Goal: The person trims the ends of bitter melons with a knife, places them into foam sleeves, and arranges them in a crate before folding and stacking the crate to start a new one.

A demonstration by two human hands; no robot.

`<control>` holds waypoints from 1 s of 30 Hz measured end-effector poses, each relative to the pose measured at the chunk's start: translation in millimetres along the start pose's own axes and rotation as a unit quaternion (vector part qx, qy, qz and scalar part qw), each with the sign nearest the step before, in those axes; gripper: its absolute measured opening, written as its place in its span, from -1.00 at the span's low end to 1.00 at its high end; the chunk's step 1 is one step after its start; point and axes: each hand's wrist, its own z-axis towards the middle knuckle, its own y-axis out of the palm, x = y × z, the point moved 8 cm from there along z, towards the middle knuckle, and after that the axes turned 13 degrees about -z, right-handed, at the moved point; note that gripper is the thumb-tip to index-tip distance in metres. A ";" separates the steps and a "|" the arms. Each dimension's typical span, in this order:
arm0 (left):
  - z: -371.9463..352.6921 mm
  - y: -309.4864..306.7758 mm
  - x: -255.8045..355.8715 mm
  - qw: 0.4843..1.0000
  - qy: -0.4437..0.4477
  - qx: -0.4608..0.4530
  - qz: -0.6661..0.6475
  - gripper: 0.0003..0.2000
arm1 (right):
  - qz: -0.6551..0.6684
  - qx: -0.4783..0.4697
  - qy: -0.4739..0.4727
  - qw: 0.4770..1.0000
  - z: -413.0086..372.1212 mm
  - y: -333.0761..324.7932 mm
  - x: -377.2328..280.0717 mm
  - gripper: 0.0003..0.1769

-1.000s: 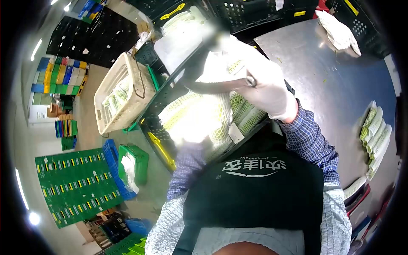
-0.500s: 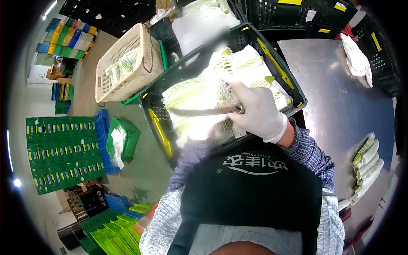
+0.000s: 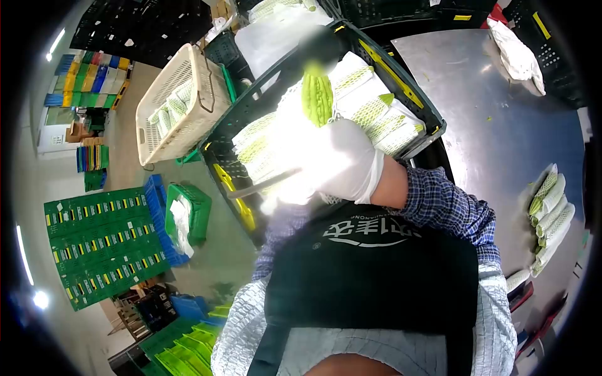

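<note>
White-gloved, 1 right hand (image 3: 351, 160) is beside 1 green gourd (image 3: 317, 99).

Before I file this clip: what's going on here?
A person works at a dark crate of net-sleeved gourds. Their gloved right hand is at the lower end of a bare green gourd, perhaps gripping it. A metal strip juts from the glare that hides the left hand. More gourds lie on the metal table.

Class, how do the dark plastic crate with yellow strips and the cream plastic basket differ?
The dark plastic crate has yellow strips; the cream plastic basket has a wire handle. The gloved right hand is over the crate; the basket is untouched. Both are open-topped and hold net-sleeved vegetables.
</note>
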 end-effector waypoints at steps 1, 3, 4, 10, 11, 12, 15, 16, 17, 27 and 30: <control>2.8 1.1 -0.9 1.000 0.006 0.003 0.000 -0.46 | 0.014 0.036 -0.001 0.999 -0.8 -0.7 -1.6 -0.60; 2.4 3.6 -0.6 1.000 0.015 0.010 0.014 -0.46 | 0.041 0.107 -0.004 0.993 -2.8 -0.5 -5.1 -0.60; 3.5 4.1 -2.6 1.000 0.020 0.014 0.015 -0.46 | 0.036 0.097 0.000 0.995 -2.7 2.1 -6.0 -0.60; 6.3 7.8 -3.6 0.998 0.043 0.031 0.024 -0.46 | 0.013 0.030 0.000 0.999 0.7 5.5 -15.2 -0.61; 6.0 7.8 -2.9 0.998 0.045 0.033 0.025 -0.46 | 0.007 0.014 0.002 1.000 1.4 8.8 -15.7 -0.60; 5.7 7.8 -1.8 0.998 0.048 0.036 0.026 -0.46 | 0.001 -0.003 0.003 1.000 2.1 12.3 -16.1 -0.59; -0.8 8.8 5.3 0.997 0.051 0.043 0.034 -0.47 | -0.029 -0.056 0.010 0.998 1.4 26.7 -16.5 -0.57; -4.6 9.3 11.0 0.997 0.052 0.045 0.042 -0.47 | -0.024 -0.051 0.014 0.998 2.4 23.3 -16.8 -0.56; -8.2 7.8 20.4 0.996 0.058 0.051 0.049 -0.47 | 0.007 -0.014 0.020 1.000 -0.8 9.0 -16.2 -0.54; 29.5 -146.2 342.5 0.903 0.305 0.295 0.061 -0.53 | 0.048 0.082 0.257 0.962 -85.0 -32.6 66.5 -0.41; 50.9 -143.7 319.0 0.871 0.256 0.264 0.326 -0.47 | 0.069 0.098 0.358 0.926 -112.6 -32.3 91.7 -0.45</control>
